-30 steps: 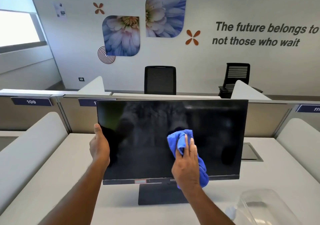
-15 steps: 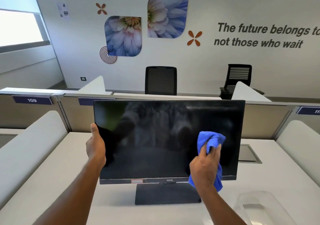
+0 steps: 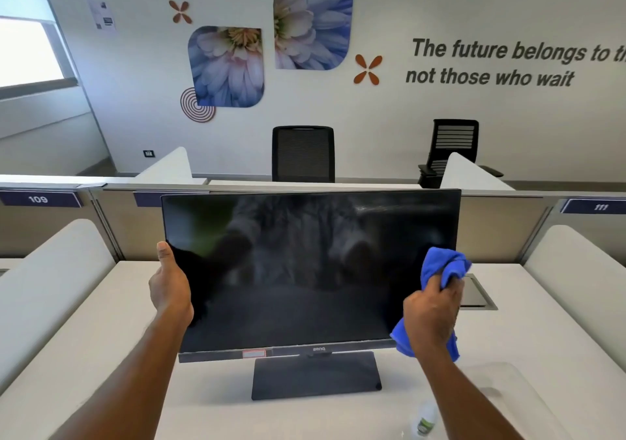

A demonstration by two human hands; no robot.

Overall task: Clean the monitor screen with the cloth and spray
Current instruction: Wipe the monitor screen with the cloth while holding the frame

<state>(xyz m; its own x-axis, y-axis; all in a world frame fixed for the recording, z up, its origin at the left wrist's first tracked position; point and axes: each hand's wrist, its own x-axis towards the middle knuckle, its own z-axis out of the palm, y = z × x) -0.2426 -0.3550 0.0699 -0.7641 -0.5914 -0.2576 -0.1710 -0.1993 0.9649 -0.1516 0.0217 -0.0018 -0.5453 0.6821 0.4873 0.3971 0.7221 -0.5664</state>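
Monitor stands upright on the desk straight ahead, long axis running left to right, spanning the gap between my hands. My left hand grips its left edge, steadying; my right hand, clenched around the blue cloth, presses at the right edge, so I judge the next wipe heads leftward. One monitor, one cloth, one spray bottle, beside my right forearm.

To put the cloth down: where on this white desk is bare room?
Bare: the white desk left of the dark flat monitor base, up to the white padded divider. Crowded: front right, with the small clear spray bottle and clear plastic tray.
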